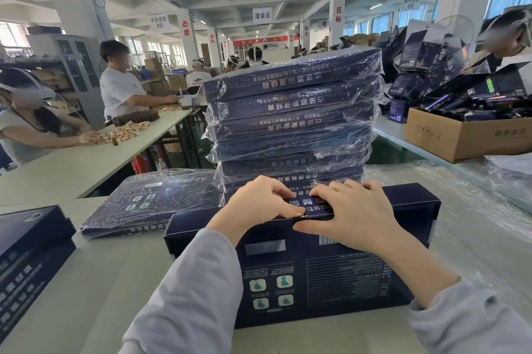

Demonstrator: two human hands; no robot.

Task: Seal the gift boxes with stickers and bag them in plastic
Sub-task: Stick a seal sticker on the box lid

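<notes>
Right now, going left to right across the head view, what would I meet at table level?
Unbagged dark boxes → bagged box lying flat → gift box being sealed → brown cardboard carton.

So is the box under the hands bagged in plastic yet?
Not yet: the box is bare card, no film, unlike the wrapped stack behind it.
</notes>
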